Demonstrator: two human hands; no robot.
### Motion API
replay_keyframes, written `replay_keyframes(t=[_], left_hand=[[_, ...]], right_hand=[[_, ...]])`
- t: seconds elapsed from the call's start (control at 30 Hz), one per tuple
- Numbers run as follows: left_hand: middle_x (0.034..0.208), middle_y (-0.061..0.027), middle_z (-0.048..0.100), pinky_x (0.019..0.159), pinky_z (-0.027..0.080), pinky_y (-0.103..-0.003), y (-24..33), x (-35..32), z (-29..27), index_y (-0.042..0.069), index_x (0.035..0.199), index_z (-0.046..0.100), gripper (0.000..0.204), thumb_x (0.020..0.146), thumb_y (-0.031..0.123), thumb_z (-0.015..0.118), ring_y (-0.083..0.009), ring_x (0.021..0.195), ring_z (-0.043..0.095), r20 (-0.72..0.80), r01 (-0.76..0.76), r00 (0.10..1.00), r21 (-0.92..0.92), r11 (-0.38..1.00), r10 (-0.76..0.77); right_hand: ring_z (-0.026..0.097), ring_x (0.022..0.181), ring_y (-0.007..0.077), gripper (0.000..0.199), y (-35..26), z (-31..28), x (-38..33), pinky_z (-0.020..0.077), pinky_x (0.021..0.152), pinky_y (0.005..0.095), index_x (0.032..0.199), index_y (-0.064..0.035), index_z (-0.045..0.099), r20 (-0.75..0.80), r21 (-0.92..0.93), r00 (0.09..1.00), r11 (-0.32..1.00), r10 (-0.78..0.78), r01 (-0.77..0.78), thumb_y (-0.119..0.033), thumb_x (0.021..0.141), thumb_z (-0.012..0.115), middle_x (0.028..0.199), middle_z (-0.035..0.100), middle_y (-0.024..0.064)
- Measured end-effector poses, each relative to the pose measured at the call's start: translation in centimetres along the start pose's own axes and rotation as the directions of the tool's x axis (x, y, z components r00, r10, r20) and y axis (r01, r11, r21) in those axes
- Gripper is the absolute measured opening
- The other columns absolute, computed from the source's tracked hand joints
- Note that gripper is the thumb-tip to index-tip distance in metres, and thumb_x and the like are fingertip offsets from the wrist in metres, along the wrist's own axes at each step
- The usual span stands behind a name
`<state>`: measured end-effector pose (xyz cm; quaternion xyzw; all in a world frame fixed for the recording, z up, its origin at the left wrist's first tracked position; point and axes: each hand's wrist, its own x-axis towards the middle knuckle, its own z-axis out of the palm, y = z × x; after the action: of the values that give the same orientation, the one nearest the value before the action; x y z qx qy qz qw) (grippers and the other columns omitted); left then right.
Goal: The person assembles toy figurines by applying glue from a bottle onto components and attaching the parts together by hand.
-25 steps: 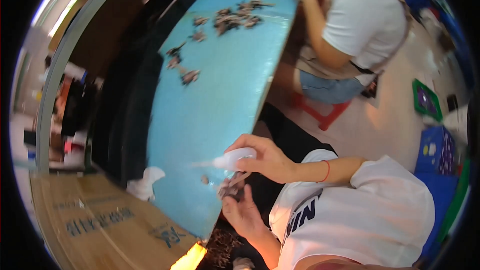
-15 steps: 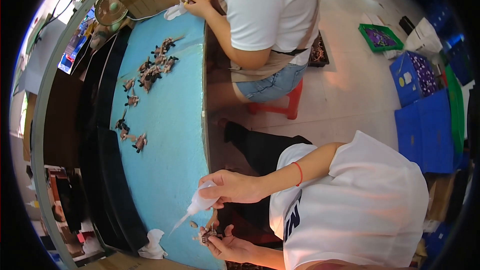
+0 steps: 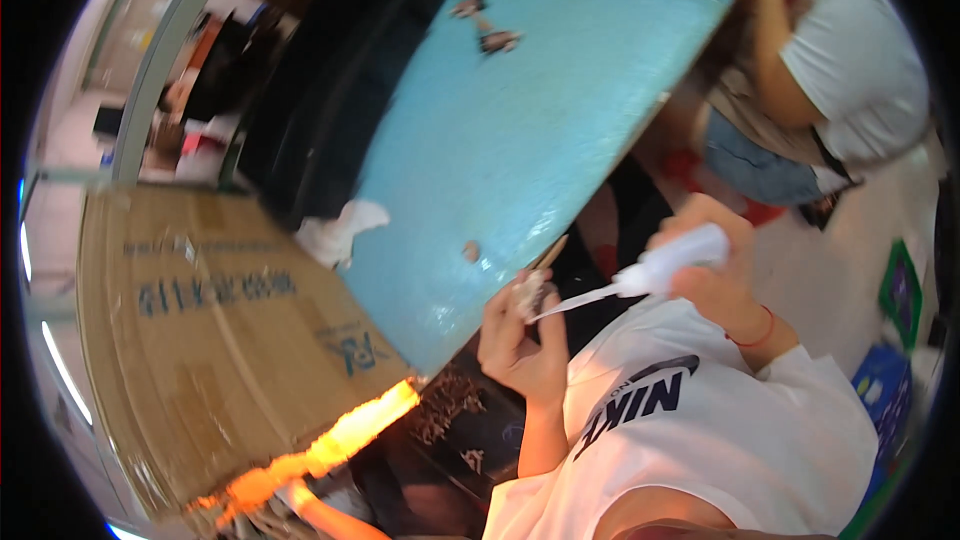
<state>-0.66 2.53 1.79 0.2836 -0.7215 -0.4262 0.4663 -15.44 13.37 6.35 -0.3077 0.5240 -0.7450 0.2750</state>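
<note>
Head view shows the person's left hand [image 3: 522, 355] with its fingers closed on a small, pale and brownish figure-like piece [image 3: 531, 296], held up just beside the near edge of the long, glossy light-blue table [image 3: 490, 160]. Gripped in the right hand [image 3: 722, 260] is a translucent white plastic squeeze bottle [image 3: 680, 258], its thin nozzle slanting down to the piece; whether the tip touches cannot be told. One small brownish lump [image 3: 472, 251] lies on the table nearby. Crumpled white material [image 3: 345, 230] sits beside a brown cardboard box [image 3: 220, 340]. Dark-and-tan pieces [image 3: 498, 41] lie farther up the table.
</note>
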Motion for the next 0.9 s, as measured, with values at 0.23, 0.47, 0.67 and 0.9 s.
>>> replay_keyframes(t=[0.23,0.47,0.67,0.9], left_hand=[[0.093,-0.0148,0.061,0.06,0.045,-0.02,0.6,-0.3,-0.3,-0.007,0.105,0.061,0.037,0.068,-0.012,0.066,-0.0123,0.071,0.057,-0.102,-0.058,0.993,0.043,0.997,0.062],[0.098,-0.0176,0.059,0.069,0.049,-0.025,0.9,-0.1,-0.5,-0.008,0.106,0.06,0.037,0.069,-0.014,0.064,-0.0186,0.082,0.062,-0.066,-0.063,0.995,0.101,0.993,0.07],[0.097,-0.0163,0.059,0.068,0.049,-0.024,0.9,-0.2,-0.5,-0.007,0.107,0.06,0.04,0.068,-0.014,0.064,-0.0178,0.082,0.061,-0.071,-0.073,0.994,0.12,0.99,0.082],[0.099,-0.0187,0.061,0.07,0.051,-0.026,1.0,-0.3,-0.7,-0.007,0.107,0.061,0.041,0.066,-0.011,0.067,-0.02,0.082,0.062,-0.069,-0.066,0.995,0.15,0.987,0.077]], right_hand=[[0.054,0.049,0.0164,0.033,-1.2,-0.4,0.1,0.0393,0.045,0.0225,0.087,-0.0001,0.059,0.269,-0.463,0.847,0.709,-0.459,0.532,-0.013,0.062,0.076,0.065,0.059,0.0091],[0.048,0.039,0.0166,0.034,-1.2,0.3,1.0,0.0343,0.036,0.0237,0.089,0.0024,0.057,0.373,-0.3,0.792,0.745,-0.484,0.596,-0.009,0.062,0.075,0.058,0.055,0.0088],[0.049,0.039,0.0173,0.036,-1.1,0.5,1.2,0.0351,0.035,0.0245,0.089,0.0033,0.057,0.418,-0.304,0.762,0.715,-0.494,0.63,-0.009,0.061,0.076,0.058,0.055,0.0079],[0.048,0.038,0.0177,0.037,-1.0,0.6,1.1,0.0346,0.035,0.025,0.089,0.0033,0.056,0.427,-0.309,0.758,0.709,-0.493,0.635,-0.01,0.061,0.077,0.055,0.052,0.007]])
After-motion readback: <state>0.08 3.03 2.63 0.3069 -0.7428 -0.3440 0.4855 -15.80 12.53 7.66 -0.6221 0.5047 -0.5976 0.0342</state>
